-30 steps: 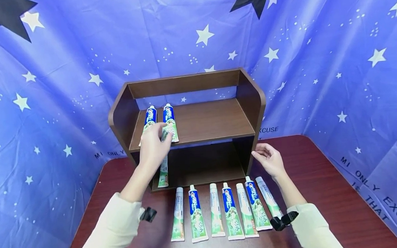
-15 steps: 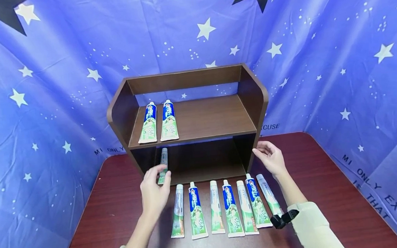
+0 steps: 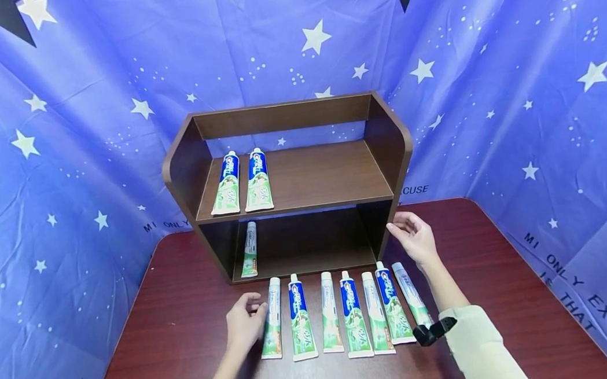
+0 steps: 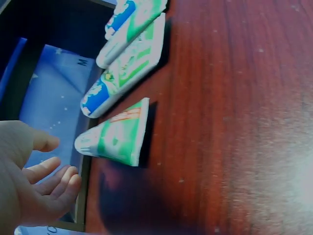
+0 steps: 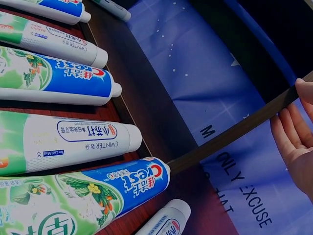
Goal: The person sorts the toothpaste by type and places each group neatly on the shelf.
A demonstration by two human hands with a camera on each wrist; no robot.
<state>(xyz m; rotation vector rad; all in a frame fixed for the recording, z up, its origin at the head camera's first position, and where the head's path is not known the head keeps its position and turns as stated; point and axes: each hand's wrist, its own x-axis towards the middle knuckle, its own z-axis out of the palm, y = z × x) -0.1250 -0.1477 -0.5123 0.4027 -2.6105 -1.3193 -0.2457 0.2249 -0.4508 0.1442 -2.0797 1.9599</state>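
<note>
Brown shelf (image 3: 328, 173): in the head view it stands at the back of the table (image 3: 176, 319), with two blue tubes (image 3: 258, 180) at the left of its upper board and one white tube (image 3: 249, 248) at the left of the lower.
Row (image 3: 330, 312): seven tubes lie on the table in front of the shelf, white and blue by turns, caps toward it.
End tube (image 3: 272, 319): leftmost in the row, white, apart from its blue neighbour (image 3: 302, 317).
Left hand (image 3: 245, 323): just beside the end tube, fingers loosely bent, holding nothing.
Right hand (image 3: 417, 240): at the shelf's side panel (image 3: 386, 141), the right one.
Step in hand: by the look of it, a reach for the end tube, with three tubes on the shelf and seven on the table.
Left wrist, hand and tube: thumb and fingers stand apart, with a visible gap between the thumb and the tube's cap; no contact shows.
Next move: it seems to call for bringing thumb and fingers to the tube's two edges and pinching it without nudging the blue neighbour.
Right wrist, panel edge: thumb on one face, fingers on the other, the right hand pinches the panel, probably to steady the shelf.
</note>
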